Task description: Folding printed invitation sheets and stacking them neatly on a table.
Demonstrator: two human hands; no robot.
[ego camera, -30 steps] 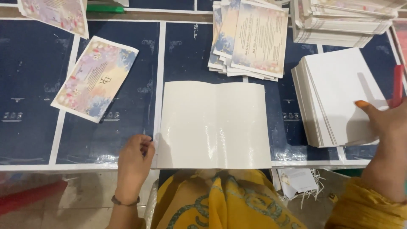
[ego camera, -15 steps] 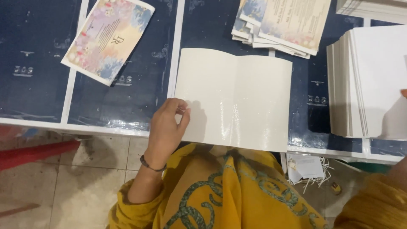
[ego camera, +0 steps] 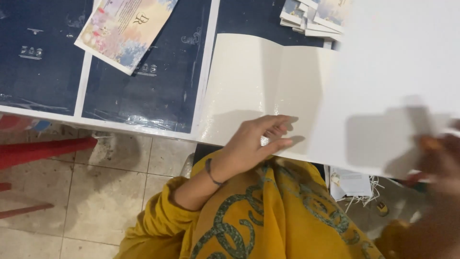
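A white sheet [ego camera: 383,81], probably light and floppy so best taken by an edge, is pinched in the blurry right hand [ego camera: 438,160] above the surface [ego camera: 143,91], left hand [ego camera: 254,141] grip loosely apart on the glossy card [ego camera: 249,81].

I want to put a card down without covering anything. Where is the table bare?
Bare: the dark blue table between the floral card and the glossy cream sheet. Crowded: far edge, by the card pile; right side, under the white sheet in the right hand.
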